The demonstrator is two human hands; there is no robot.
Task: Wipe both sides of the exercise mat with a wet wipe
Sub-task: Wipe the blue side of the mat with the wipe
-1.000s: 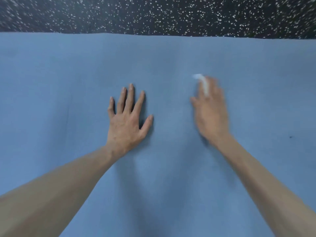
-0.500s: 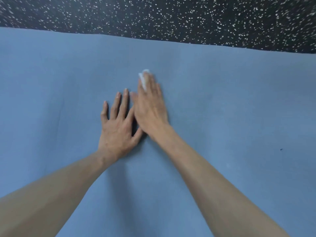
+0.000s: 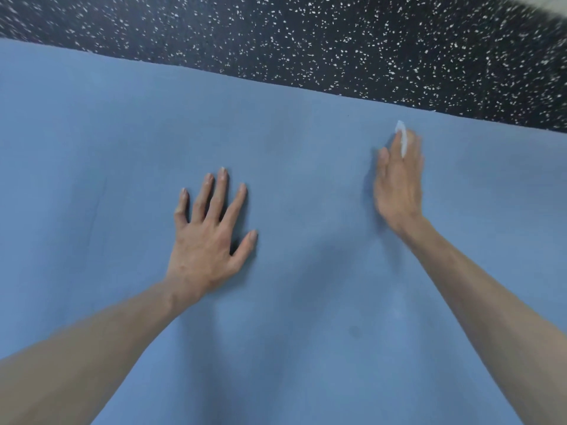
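The blue exercise mat (image 3: 300, 154) lies flat and fills most of the head view. My left hand (image 3: 208, 237) rests palm down on it, left of the middle, with its fingers spread. Further right, my right hand (image 3: 397, 185) lies flat on the mat near the far edge, blurred by motion. Its straight fingers press a white wet wipe (image 3: 402, 136) against the mat. Only a strip of the wipe shows, at the fingertips and between two fingers; the hand hides the remainder.
Beyond the mat's far edge lies black rubber flooring (image 3: 306, 35) flecked with white. A pale surface (image 3: 549, 1) shows at the top right corner. A faint crease (image 3: 95, 207) marks the mat at the left.
My right hand swept left with the wipe until it touched my left hand, then swept back right and further away. My left hand stayed pressed on the mat.
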